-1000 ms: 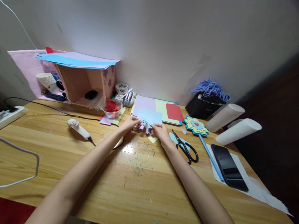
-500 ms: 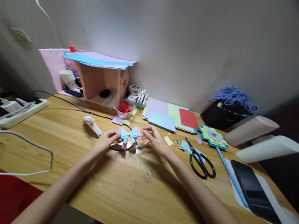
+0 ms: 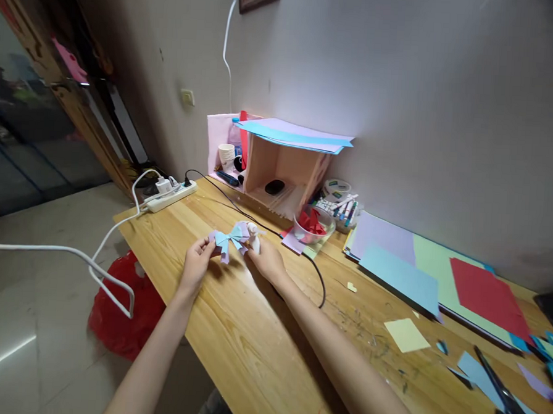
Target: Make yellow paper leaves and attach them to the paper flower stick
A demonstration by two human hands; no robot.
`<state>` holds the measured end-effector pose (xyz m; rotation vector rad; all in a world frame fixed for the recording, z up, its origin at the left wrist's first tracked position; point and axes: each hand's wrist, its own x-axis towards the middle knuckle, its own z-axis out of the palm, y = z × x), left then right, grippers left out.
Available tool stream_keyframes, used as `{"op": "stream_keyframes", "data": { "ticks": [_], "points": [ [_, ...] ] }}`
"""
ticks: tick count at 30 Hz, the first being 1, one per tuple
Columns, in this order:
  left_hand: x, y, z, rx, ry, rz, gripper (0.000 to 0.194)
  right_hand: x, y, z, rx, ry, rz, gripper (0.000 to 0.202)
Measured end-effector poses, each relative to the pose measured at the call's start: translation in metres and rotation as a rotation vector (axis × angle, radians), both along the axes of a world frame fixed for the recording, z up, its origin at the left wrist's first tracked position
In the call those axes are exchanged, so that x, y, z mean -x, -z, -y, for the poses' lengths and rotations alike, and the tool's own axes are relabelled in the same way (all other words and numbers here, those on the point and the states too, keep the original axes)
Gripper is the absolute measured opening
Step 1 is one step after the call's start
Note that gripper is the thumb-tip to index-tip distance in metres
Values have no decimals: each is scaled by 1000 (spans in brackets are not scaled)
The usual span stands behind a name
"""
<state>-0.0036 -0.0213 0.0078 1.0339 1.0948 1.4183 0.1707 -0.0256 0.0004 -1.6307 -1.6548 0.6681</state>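
Between finger and thumb, my left hand pinches the left side of a paper bow in light blue and lilac, its tails hanging down over the table. My right hand is closed round a small white glue bottle, just right of the bow and partly behind it. The fingers cover much of the bottle, and I cannot tell whether it touches the wood.
A cardboard box with paper on top stands against the wall. Beside it are a clear bowl of red paper and markers. Coloured sheets, scraps and black scissors lie right. A power strip sits far left.
My view has turned left. My right hand has moved from beside the bow to the white glue bottle and closed on it. My left hand still holds the bow.
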Motion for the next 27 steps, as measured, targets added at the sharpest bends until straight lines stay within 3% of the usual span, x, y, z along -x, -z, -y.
{"op": "stream_keyframes", "data": {
  "ticks": [6, 10, 16, 27],
  "points": [
    [4, 14, 2, 26, -110, -143, 38, -26, 8, 20, -30, 76, -422, 32],
    [5, 19, 1, 28, -156, -190, 37, -26, 6, 36, 2, -70, -607, 36],
    [6, 20, 3, 1, -164, -235, 31, -12, 12, 48, 64, -244, -458, 31],
    [4, 21, 6, -23, -141, -253, 27, -12, 14, 49, 46, -242, -398, 33]
  ]
}}
